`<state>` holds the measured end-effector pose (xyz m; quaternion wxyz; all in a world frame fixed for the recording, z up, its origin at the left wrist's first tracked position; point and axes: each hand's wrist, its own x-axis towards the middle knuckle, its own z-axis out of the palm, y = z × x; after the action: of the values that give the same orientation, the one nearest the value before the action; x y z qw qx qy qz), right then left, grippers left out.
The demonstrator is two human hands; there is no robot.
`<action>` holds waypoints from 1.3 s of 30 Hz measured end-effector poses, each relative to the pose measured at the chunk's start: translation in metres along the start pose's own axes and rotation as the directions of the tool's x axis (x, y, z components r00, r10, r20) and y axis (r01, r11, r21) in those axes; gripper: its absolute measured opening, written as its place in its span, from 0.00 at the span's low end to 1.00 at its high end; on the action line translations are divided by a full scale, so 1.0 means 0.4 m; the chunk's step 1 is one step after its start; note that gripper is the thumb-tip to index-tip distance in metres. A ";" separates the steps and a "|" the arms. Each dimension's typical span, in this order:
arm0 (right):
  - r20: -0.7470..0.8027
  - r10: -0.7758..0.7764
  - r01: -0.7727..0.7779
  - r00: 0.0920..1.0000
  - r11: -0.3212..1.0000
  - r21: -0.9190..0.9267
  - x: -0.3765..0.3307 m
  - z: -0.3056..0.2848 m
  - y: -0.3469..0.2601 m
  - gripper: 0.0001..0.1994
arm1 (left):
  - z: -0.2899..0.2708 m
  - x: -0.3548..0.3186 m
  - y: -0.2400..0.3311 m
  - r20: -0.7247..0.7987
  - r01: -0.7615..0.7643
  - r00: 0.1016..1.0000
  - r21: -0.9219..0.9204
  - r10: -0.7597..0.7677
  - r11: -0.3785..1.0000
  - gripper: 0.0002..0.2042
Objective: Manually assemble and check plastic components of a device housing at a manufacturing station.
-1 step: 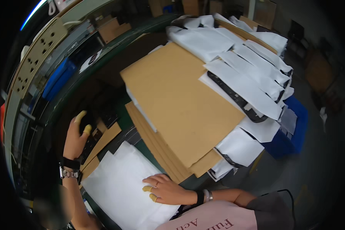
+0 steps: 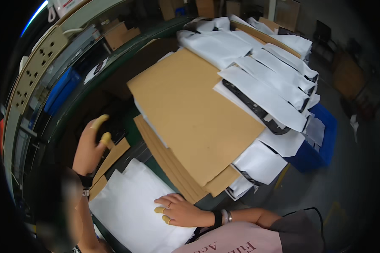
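My right hand (image 2: 183,211) lies on a stack of white foam-like sheets (image 2: 128,202), fingers spread over its right side, with yellow covers on two fingertips. My left hand (image 2: 88,147) is raised beyond the stack's left corner, above a narrow cardboard piece (image 2: 113,158). Its thumb and forefinger, also in yellow covers, are apart with nothing visible between them. Large flat brown cardboard sheets (image 2: 194,116) lie just beyond the white stack. To their right are several white-wrapped pieces (image 2: 264,86), and a black keyboard-like part (image 2: 251,103) shows from one.
A blue bin (image 2: 321,154) stands at the right below the wrapped pile. Along the left run a strip of power sockets (image 2: 38,71) and a shelf with a blue container (image 2: 61,90). A dark chair (image 2: 325,36) stands at the far right.
My left hand has shifted right and slightly nearer. My right hand stays on the white sheets. The whole view has shifted slightly.
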<state>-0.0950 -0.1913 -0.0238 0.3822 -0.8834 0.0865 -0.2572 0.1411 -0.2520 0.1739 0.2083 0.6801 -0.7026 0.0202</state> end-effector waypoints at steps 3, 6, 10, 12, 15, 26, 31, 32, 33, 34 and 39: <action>-0.024 -0.014 0.015 1.000 0.999 0.035 -0.004 0.012 -0.008 0.13 | 0.095 0.153 0.263 0.125 -0.357 0.929 0.064 0.347 0.932 0.24; -0.131 -0.034 0.044 0.991 0.996 0.077 -0.014 0.034 0.000 0.13 | 0.247 0.264 0.447 0.117 -0.566 0.824 0.121 0.555 0.816 0.28; -0.166 -0.057 0.076 0.984 0.991 0.107 -0.013 0.056 -0.010 0.15 | 0.386 0.377 0.505 0.288 -0.635 0.760 0.133 0.583 0.761 0.31; -0.170 -0.057 0.072 0.984 0.994 0.083 -0.014 0.060 -0.007 0.15 | 0.405 0.413 0.509 0.382 -0.641 0.723 0.063 0.575 0.765 0.31; -0.175 -0.061 0.073 0.983 0.995 0.068 -0.010 0.064 0.000 0.14 | 0.356 0.439 0.522 0.550 -0.664 0.617 -0.021 0.564 0.747 0.23; -0.235 -0.110 0.125 0.966 0.991 0.049 -0.001 0.051 0.010 0.14 | 0.128 -0.005 0.386 0.101 -0.163 0.978 -0.178 0.182 0.970 0.24; -0.003 -0.002 0.001 1.000 0.996 -0.086 -0.018 0.023 0.013 0.13 | 0.051 -0.436 0.285 0.032 0.223 0.858 -0.923 -0.513 0.314 0.31; -0.101 -0.009 0.008 0.995 1.000 -0.009 -0.012 0.019 -0.001 0.13 | 0.016 -0.510 0.275 0.137 0.378 0.762 -0.887 -0.633 0.263 0.29; -0.062 -0.045 0.043 0.997 0.999 -0.025 -0.011 0.017 -0.008 0.13 | 0.007 -0.560 0.297 0.128 0.373 0.752 -0.891 -0.646 0.258 0.27; -0.023 -0.072 0.071 0.997 0.996 -0.049 -0.014 0.016 0.002 0.13 | 0.023 -0.589 0.313 0.126 0.365 0.746 -0.898 -0.654 0.244 0.25; -0.087 -0.106 0.096 0.991 0.989 -0.116 -0.008 0.021 -0.009 0.15 | 0.135 -0.695 0.193 0.136 0.514 0.578 -0.826 -0.805 0.229 0.23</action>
<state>-0.0933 -0.1823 -0.0271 0.3143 -0.8937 0.0733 -0.3116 0.0490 0.0002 0.0555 0.5870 0.7272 -0.2216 -0.2785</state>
